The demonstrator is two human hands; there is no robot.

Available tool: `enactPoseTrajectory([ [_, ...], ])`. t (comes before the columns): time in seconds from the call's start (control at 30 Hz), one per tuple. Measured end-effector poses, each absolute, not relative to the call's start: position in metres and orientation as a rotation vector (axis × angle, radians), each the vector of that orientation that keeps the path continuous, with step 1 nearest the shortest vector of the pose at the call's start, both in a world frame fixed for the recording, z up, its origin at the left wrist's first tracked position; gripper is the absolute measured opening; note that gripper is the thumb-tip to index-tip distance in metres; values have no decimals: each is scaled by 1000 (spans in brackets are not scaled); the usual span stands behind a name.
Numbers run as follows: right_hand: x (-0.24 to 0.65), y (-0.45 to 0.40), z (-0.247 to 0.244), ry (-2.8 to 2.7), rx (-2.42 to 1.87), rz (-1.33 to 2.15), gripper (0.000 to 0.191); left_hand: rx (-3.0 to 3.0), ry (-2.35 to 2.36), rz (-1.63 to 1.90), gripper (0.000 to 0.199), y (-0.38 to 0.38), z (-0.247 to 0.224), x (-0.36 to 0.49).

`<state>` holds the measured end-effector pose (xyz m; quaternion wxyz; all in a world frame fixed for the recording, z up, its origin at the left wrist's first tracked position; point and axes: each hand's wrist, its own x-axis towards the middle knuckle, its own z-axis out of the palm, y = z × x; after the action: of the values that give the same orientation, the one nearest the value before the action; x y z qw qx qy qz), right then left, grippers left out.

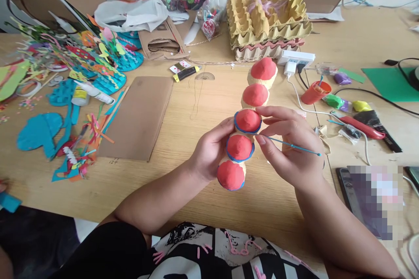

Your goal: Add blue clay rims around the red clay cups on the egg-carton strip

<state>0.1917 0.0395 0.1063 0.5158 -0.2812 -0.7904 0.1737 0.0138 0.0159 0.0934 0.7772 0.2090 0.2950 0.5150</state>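
My left hand (211,150) is closed around the side of a strip of egg-carton cups (241,128), tilted above the table. Red clay (254,95) covers the domed top of each cup. Blue edging (250,157) runs around the lower rims of the nearer cups, while the two farthest show bare pale carton. In a pinch, my right hand (288,144) holds a thin blue modelling tool (290,144) with a small ball at its outer end. The tool's other end meets the strip at the middle cup, where my right index finger also rests close to the red clay.
Stacked egg trays (268,22) stand at the back, beside a white power strip (296,57). Brown cardboard (135,117) and colourful craft scraps (81,148) lie left. On the right are an orange cup (316,91), a white cable and a phone (363,202). Another person's hand (3,185) shows far left.
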Motion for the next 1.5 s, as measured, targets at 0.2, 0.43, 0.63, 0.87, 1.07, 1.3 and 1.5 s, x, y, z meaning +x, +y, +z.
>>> enactPoseTrajectory([
  [0.2, 192, 37, 109, -1908, -676, 442, 22, 360, 493, 1132, 17, 15, 100, 16],
  [0.43, 193, 36, 111, -1899, -700, 450, 20, 401, 533, 1111, 16, 14, 97, 13],
  [0.63, 191, 34, 111, -1886, -715, 407, 23, 417, 556, 1119, 18, 13, 99, 14],
  [0.87, 189, 32, 109, -1868, -730, 338, 21, 441, 596, 1112, 18, 13, 97, 14],
  [1.07, 188, 32, 108, -1861, -710, 321, 23, 401, 539, 1086, 20, 11, 100, 14],
  [1.3, 189, 31, 109, -1855, -708, 427, 19, 295, 588, 1021, 25, 10, 116, 14],
  [1.5, 194, 31, 113, -1823, -733, 646, 11, 189, 522, 949, 21, 13, 127, 13],
])
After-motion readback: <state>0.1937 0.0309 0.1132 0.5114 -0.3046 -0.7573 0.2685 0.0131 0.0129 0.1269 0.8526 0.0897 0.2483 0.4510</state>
